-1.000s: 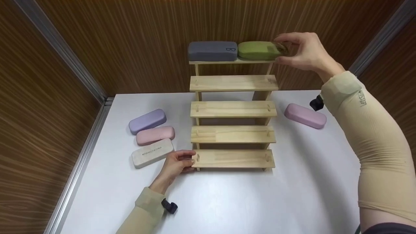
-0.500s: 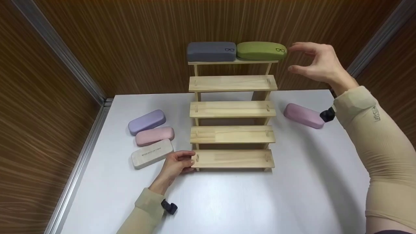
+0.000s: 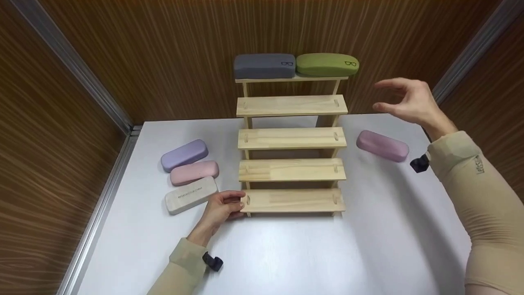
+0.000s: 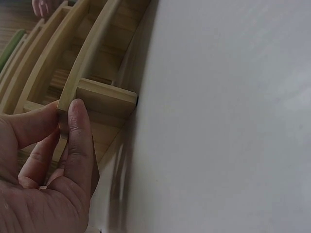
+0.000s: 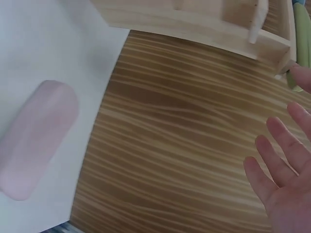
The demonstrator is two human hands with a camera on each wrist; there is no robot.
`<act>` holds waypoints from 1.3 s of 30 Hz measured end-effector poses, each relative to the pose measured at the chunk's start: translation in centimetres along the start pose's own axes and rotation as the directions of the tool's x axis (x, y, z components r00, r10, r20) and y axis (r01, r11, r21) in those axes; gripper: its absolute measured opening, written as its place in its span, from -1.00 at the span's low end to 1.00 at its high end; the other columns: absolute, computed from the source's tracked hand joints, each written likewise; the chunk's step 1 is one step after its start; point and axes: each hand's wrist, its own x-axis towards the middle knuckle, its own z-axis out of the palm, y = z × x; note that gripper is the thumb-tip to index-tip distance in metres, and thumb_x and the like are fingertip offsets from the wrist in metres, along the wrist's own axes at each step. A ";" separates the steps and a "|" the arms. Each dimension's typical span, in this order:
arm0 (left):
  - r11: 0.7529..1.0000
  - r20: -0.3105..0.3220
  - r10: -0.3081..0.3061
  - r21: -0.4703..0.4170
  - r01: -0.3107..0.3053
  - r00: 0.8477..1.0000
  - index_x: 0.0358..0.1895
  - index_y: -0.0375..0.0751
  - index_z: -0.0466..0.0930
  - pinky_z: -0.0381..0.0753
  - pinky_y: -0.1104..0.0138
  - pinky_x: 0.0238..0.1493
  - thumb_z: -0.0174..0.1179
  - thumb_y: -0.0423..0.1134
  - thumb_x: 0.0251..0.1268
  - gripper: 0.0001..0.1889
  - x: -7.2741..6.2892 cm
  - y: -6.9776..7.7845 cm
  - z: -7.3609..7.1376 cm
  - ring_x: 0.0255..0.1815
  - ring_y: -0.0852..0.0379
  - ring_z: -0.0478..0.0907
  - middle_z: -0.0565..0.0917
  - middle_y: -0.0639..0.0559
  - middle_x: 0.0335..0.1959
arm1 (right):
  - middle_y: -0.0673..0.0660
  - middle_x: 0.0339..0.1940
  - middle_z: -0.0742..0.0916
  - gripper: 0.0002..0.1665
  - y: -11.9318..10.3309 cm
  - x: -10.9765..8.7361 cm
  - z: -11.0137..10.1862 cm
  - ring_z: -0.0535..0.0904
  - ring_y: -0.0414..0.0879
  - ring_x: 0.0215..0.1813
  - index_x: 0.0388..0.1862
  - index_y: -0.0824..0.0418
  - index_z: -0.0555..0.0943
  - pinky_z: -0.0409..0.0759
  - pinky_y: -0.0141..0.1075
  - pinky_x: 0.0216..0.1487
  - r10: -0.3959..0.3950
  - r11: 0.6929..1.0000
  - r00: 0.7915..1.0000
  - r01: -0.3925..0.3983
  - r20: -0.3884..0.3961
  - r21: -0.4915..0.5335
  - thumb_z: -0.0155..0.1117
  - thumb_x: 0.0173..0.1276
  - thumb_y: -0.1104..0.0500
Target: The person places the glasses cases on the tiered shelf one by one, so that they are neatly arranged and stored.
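A stepped wooden rack (image 3: 291, 137) stands in the middle of the white table. My left hand (image 3: 219, 211) pinches the left end of its lowest shelf between thumb and fingers, as the left wrist view also shows. On the top shelf, a grey-blue glasses case (image 3: 264, 66) and a green glasses case (image 3: 326, 64) lie side by side. My right hand (image 3: 413, 102) hovers right of the rack with nothing in it, its fingers spread from the thumb. Below that hand a mauve-pink glasses case (image 3: 382, 146) lies on the table.
Left of the rack lie a lilac glasses case (image 3: 184, 155), a pink glasses case (image 3: 195, 172) and a pale grey glasses case (image 3: 191, 195) with lettering. Wood-grain panels (image 3: 184, 53) wall the table (image 3: 282, 254) at the back and sides.
My right hand has let go of the green glasses case and moved right and down, away from the top shelf. The left hand keeps its place on the lowest shelf.
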 end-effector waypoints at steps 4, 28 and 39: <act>1.000 0.002 -0.001 -0.003 0.001 1.000 0.30 -0.52 0.71 0.91 0.36 -0.14 0.40 -0.54 0.40 -0.58 0.0 -0.1 0.0 -0.13 0.17 0.78 0.84 -0.13 0.03 | 0.09 0.39 0.83 -0.38 1.3 -1.1 0.6 0.53 -0.58 0.18 0.37 0.00 0.81 0.45 -0.67 0.17 0.019 1.000 1.000 -0.019 0.009 0.002 0.72 0.32 0.06; 1.000 -0.020 -0.007 0.001 0.007 1.000 0.26 -0.49 0.74 0.91 0.35 -0.16 0.39 -0.55 0.39 -0.61 0.0 0.0 0.2 -0.13 0.15 0.79 0.84 -0.09 -0.02 | 0.30 0.51 0.73 -0.34 9.3 -6.8 3.9 0.62 -0.29 0.32 0.45 0.19 0.72 0.45 -0.70 0.19 0.195 0.980 0.976 -0.197 0.099 0.012 0.65 0.43 0.03; 1.000 -0.030 -0.011 0.016 0.011 0.999 0.26 -0.46 0.75 0.92 0.33 -0.14 0.37 -0.55 0.41 -0.62 -0.1 0.1 0.2 -0.13 0.15 0.80 0.84 -0.13 0.02 | 0.57 0.68 0.48 -0.19 12.8 -8.3 5.1 0.38 0.58 0.61 0.57 0.29 0.58 0.31 0.55 0.62 0.302 0.953 0.936 -0.303 0.182 -0.022 0.58 0.47 -0.04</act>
